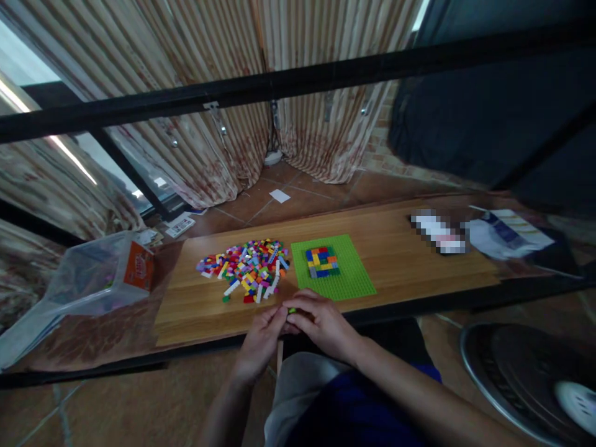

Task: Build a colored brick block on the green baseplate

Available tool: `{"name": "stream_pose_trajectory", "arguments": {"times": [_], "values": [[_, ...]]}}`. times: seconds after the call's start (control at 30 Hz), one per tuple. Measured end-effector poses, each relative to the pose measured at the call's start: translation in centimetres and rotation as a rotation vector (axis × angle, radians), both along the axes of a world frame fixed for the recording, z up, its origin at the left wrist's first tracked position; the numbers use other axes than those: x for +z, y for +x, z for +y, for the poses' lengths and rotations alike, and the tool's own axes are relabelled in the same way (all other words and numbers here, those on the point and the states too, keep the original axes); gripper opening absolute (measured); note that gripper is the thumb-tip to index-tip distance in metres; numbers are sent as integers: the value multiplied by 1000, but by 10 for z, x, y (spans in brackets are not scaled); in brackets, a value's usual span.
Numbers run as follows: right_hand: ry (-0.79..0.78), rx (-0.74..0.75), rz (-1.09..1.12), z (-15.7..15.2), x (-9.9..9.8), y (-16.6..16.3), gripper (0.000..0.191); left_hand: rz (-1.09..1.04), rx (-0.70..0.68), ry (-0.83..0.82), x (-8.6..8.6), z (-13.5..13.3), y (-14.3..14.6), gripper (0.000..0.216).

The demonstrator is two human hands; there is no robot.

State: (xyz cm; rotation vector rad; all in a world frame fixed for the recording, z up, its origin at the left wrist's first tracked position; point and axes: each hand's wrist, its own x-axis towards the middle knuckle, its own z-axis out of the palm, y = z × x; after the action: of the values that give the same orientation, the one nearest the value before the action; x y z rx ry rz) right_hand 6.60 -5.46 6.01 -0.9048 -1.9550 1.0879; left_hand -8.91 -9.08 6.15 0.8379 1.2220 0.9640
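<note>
My left hand (pixel 263 338) and my right hand (pixel 319 320) meet at the front edge of the table, above my lap. Between their closed fingertips shows a small light green toy brick (pixel 292 310), mostly covered by the fingers. Just beyond, a green baseplate (pixel 356 273) lies flat on the wood. On it stands a low block of joined bricks (pixel 322 262) in blue, yellow, red, orange, green and grey. Left of the plate spreads a loose pile of multicoloured bricks (pixel 251 264), with some long white ones at its near side.
The wooden tabletop (pixel 391 248) runs across the view. At left stands a clear plastic box (pixel 100 273) with an orange label. White cloth or packaging (pixel 507 233) lies at the right end. A round dark stool-like object (pixel 526 379) is at lower right. Curtains (pixel 209 124) hang behind a black rail.
</note>
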Motion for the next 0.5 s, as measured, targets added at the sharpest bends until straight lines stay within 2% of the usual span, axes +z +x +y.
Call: {"name": "stream_pose_trajectory", "arguments": {"times": [0.17,0.37,0.5], "values": [[-91,-151,1,-15,-14,9,12,56,44,-36,-5,-7,15,40],[-236,-169,54,-25,-23,21,9,24,-15,-114,-18,-10,24,35],[-452,-231,252,-26,-34,19,21,173,33,4,-29,-11,31,38]]}}
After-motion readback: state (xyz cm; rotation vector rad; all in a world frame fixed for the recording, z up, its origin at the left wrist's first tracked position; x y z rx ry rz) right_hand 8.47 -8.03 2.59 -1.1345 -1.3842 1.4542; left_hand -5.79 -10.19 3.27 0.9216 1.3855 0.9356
